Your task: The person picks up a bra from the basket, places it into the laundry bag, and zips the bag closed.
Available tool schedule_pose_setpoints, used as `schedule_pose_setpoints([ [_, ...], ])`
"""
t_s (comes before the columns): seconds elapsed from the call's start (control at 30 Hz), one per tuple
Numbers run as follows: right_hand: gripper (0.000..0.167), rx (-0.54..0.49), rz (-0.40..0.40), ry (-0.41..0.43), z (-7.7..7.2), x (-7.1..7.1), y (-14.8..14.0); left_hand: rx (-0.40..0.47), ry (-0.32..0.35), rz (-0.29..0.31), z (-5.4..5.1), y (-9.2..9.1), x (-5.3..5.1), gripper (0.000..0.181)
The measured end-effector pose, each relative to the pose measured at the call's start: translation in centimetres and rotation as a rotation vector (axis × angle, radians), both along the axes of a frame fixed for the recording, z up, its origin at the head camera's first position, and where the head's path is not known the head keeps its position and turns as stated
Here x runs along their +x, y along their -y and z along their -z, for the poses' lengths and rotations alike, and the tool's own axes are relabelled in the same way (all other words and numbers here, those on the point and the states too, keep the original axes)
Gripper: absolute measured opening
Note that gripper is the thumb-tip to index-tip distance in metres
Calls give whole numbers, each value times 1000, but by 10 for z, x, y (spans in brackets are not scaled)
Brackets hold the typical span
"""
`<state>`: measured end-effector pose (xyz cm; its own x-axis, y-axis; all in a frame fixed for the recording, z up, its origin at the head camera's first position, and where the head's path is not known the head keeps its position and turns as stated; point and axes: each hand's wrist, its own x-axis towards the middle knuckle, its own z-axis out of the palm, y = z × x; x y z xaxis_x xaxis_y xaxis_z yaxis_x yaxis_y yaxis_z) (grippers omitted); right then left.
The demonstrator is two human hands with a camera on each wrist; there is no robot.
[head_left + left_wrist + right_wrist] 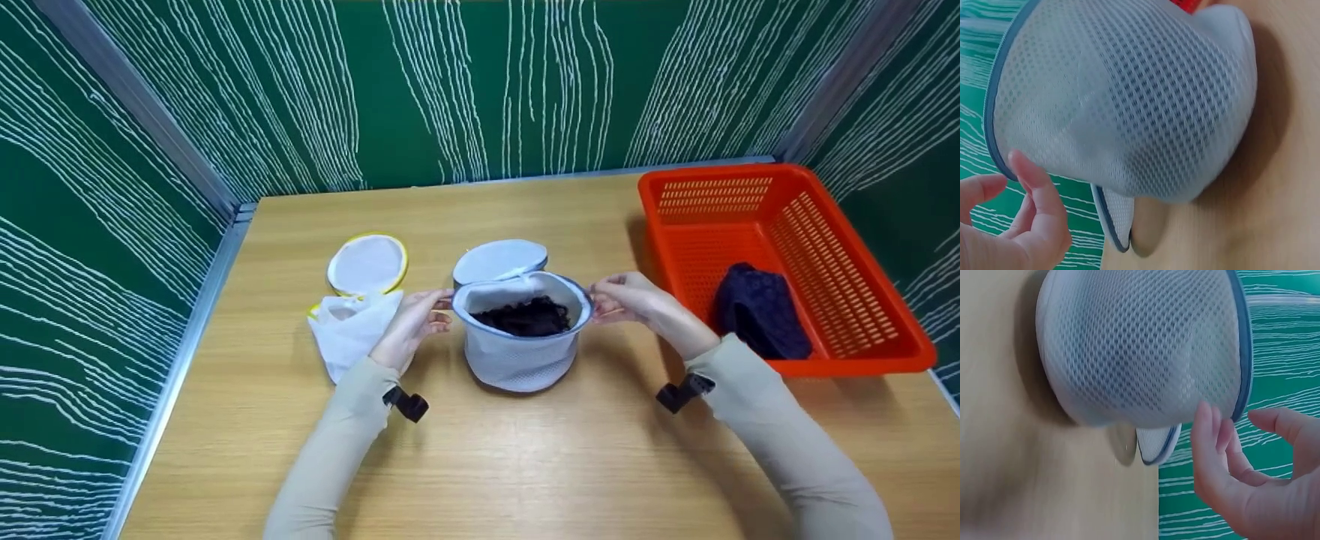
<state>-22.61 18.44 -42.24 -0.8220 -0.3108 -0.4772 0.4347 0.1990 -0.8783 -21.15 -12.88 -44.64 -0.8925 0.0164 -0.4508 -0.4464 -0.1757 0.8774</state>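
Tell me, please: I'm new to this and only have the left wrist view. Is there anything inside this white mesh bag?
Observer: Yes. The head view looks down into the open mesh bag and shows a dark, frilly-edged item inside.

Visitor: I see just one hand. Where's the other?

Observer: The right hand is by the bag's rim, on the side opposite the left hand.

Visitor: And that bit of red at my top edge?

Observer: It looks like part of the red basket, which has a dark bundle of cloth lying in it.
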Motion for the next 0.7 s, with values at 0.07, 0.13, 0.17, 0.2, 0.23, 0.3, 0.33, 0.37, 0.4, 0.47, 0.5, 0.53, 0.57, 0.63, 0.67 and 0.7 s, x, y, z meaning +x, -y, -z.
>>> schedule_pose_setpoints([
  [0.07,29,55,-13,-17,-2,-7,0,-46,3,7,0,0,-4,15],
  [0.13,34,98,-18,-27,-3,-14,1,-89,11,10,0,0,-9,16],
  [0.17,37,121,-23,-32,-4,-18,2,-108,20,7,-1,0,-11,16],
  [0.2,38,150,-29,-39,-4,-23,2,-121,26,4,-1,0,-13,17],
  [0.23,40,178,-37,-41,-4,-27,3,-125,28,-2,-2,0,-14,17],
  [0.3,44,235,-51,-47,-5,-36,4,-120,29,-6,-1,0,-18,17],
  [0.33,46,266,-64,-52,-5,-40,4,-128,41,-13,-1,-2,-20,17],
  [0.37,48,298,-82,-57,-5,-45,4,-122,45,-16,0,-3,-22,20],
  [0.4,48,324,-95,-60,-5,-49,4,-123,49,-23,1,-4,-25,22],
  [0.47,49,365,-125,-64,-5,-57,5,-127,62,-25,9,-5,-33,26],
  [0.5,48,378,-142,-69,-4,-61,6,-123,66,-21,10,-5,-36,29],
  [0.53,48,393,-157,-73,-3,-65,6,-124,72,-23,14,-4,-39,31],
  [0.57,48,406,-175,-77,-1,-68,7,-110,62,-21,27,-1,-48,32],
  [0.63,47,414,-197,-82,2,-74,8,-95,56,-20,57,6,-67,32],
  [0.67,46,415,-205,-85,4,-77,9,-88,57,-24,74,10,-78,31],
  [0.7,46,415,-211,-87,6,-80,10,-81,59,-27,90,14,-88,31],
])
